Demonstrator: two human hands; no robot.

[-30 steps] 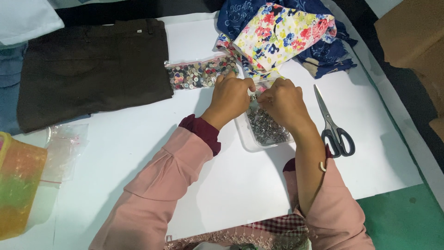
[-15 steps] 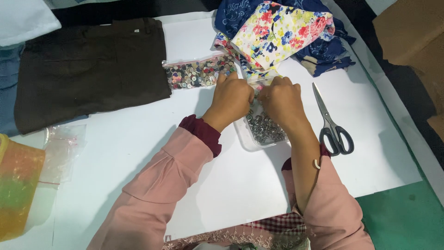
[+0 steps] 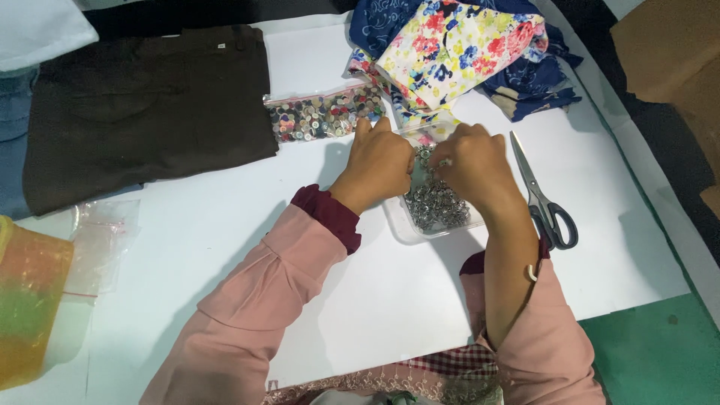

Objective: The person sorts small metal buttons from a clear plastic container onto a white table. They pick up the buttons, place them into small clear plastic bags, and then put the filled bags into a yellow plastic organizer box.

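A clear plastic zip bag of small silver metal fasteners (image 3: 433, 206) lies on the white table sheet (image 3: 375, 300), in front of the pile of floral and blue fabrics (image 3: 465, 52) and just left of the grey-handled scissors (image 3: 544, 196). The fasteners show as a dense, glinting heap in the bag's near half. The bag's far end is covered by both hands, so its opening is hidden, and the single pieces are too small to make out. The left hand (image 3: 381, 161) and the right hand (image 3: 476, 165) are curled, fingertips pinching the bag's upper edge between them, knuckles almost touching. A second clear bag of mixed buttons (image 3: 319, 116) lies beside the folded dark brown garment (image 3: 142, 105).
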